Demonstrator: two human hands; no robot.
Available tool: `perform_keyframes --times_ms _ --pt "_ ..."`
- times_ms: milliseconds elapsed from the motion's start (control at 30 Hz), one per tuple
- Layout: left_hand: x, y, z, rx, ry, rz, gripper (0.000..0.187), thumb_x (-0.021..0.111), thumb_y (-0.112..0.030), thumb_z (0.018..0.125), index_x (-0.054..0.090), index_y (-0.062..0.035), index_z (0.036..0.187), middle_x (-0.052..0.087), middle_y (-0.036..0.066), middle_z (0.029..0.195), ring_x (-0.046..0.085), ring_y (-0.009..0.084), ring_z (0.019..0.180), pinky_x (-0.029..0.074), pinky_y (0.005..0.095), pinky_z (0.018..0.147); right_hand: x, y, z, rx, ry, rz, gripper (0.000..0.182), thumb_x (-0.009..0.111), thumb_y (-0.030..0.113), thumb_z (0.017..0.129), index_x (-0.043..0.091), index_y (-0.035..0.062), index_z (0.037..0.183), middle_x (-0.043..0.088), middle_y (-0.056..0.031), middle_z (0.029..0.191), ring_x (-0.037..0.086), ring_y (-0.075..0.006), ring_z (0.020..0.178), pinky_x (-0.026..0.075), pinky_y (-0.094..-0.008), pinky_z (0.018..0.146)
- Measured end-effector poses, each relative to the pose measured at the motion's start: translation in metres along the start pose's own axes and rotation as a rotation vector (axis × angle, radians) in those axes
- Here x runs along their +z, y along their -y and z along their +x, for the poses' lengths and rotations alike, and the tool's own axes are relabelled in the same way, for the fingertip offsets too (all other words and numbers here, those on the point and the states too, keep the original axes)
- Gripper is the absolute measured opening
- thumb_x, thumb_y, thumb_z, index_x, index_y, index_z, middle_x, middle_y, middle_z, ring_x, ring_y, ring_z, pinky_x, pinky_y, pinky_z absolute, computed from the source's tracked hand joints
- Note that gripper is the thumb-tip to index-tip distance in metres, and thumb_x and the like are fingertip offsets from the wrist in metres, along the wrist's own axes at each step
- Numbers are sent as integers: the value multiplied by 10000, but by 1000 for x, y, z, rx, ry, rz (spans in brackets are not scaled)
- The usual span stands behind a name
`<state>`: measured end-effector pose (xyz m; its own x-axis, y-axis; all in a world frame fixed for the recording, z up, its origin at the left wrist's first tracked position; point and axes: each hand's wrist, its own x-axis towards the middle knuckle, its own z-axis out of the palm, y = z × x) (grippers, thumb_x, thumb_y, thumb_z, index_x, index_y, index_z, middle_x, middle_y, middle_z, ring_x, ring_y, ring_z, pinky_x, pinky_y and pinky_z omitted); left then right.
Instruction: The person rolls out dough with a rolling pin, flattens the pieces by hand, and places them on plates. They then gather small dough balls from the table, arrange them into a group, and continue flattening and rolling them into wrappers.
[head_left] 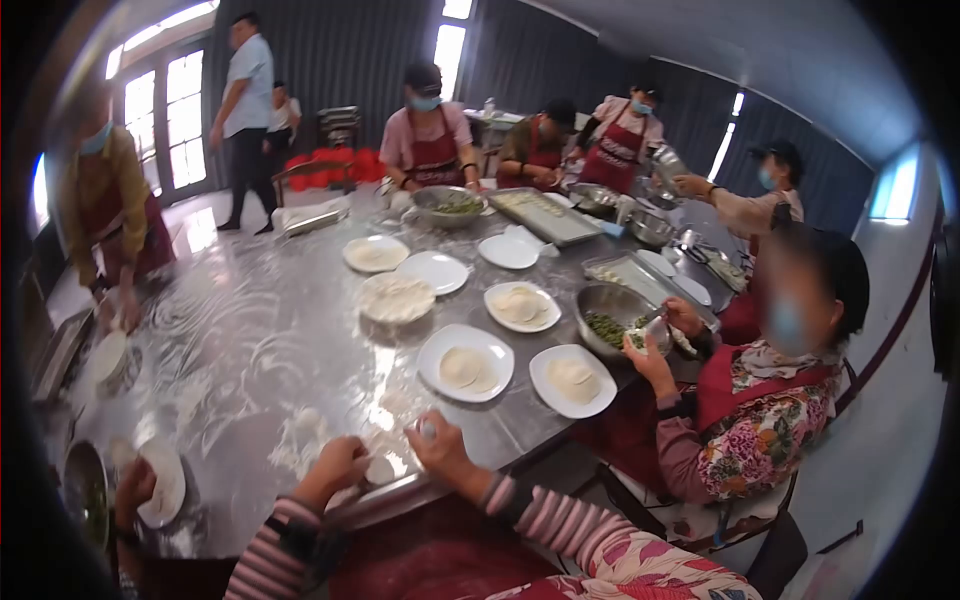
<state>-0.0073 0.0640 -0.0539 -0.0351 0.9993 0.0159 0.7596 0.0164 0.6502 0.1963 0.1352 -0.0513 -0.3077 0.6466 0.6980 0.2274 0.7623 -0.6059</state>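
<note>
- Because flour (300, 440) dusts the tabletop (330, 285), the dough disc (380, 470) lying between the hands probably won't stick.
- Left hand (342, 465) curls beside it, grip unclear.
- Right hand (440, 452) wraps a rod-like tool (428, 429), likely for control.

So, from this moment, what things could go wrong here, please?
The small dough lies close to the table's edge, between the hands, so it might slip off.

The nearest plate on the right also sits near the edge, close to the co-worker; an elbow could perhaps push it.

On that plate the wrappers are piled together, so they may stick to each other.
</note>
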Motion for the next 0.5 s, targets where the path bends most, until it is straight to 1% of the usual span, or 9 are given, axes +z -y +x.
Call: perform_keyframes --times_ms 33,100,133,200,333,367,433,467,500 --pt "-12 -22 -12 -141 31 -150 163 635 -163 747 615 -1 754 612 122 656 605 192 626 474 345 583 -6 2 -10 0 49 -44 205 692 122 782 520 55 872 535 -127 656 587 -315 561 437 -382 468" --pt "-12 -16 -19 -258 195 -281 216 649 -199 736 615 4 800 629 161 701 629 267 696 484 359 660 -12 25 -3 183 -37 178 185 672 113 793 508 52 853 541 -152 613 582 -346 549 434 -392 472" --pt "-11 -16 -19 -254 201 -272 216 649 -199 736 615 4 800 629 161 701 629 267 696 484 359 660 -6 21 2 187 -49 179 185 672 113 793 508 52 853 541 -152 613 582 -346 549 434 -392 472" --pt "-11 -16 -15 -131 99 -54 215 646 -192 735 615 11 798 631 166 703 638 267 714 487 360 670 16 8 21 181 -10 149 233 671 123 790 485 47 909 551 -201 626 583 -397 598 449 -416 502" --pt "-14 -22 -5 -93 56 -94 202 645 -182 731 617 8 795 633 161 715 632 264 707 486 363 669 33 1 36 143 -32 126 184 648 131 810 500 35 864 528 -177 571 576 -350 537 437 -395 476" --pt "-13 -20 -4 -74 98 -72 200 644 -180 729 618 7 796 635 163 725 629 267 704 484 367 666 29 0 30 142 -31 122 184 648 131 810 500 35 864 528 -177 571 576 -350 537 437 -395 476" --pt "-11 -20 -5 -57 137 -59 199 643 -178 726 620 6 797 636 165 734 625 270 701 482 371 663 10 -1 15 -197 6 -85 149 655 115 801 542 35 856 550 -154 659 582 -303 541 447 -379 478" --pt "-12 -21 -9 -91 121 -61 201 640 -177 725 620 9 800 638 168 743 624 274 699 480 375 662 -3 5 5 -297 65 -237 223 671 140 791 508 25 889 555 -183 674 597 -366 588 460 -407 505" --pt "-14 -22 -11 -124 103 -60 204 638 -176 723 620 11 803 640 172 751 622 278 697 479 379 661 -10 13 -3 -299 66 -235 223 671 140 791 508 25 889 555 -183 674 597 -366 588 460 -407 505"
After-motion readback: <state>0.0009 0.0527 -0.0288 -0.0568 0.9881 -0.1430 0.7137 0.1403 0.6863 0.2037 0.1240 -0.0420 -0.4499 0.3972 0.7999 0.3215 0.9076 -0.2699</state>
